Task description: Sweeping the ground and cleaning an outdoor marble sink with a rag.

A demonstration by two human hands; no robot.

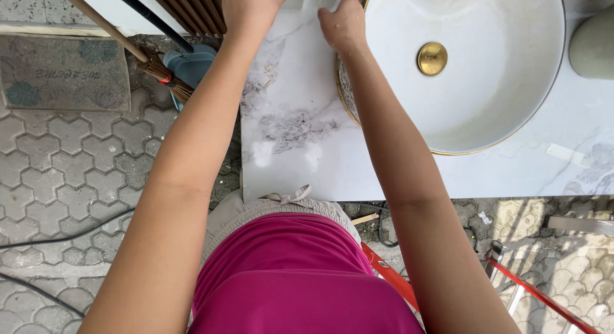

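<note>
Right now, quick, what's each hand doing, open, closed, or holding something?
Left hand: over the far end of the marble counter, fingertips cut off by the frame; grip cannot be told.
Right hand: fingers curled beside the basin; holding anything cannot be told.

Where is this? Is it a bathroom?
Probably an outdoor washing spot, not an indoor bathroom: a round white basin sits on a marble counter, over patterned paving stones, with a broom nearby.
</note>
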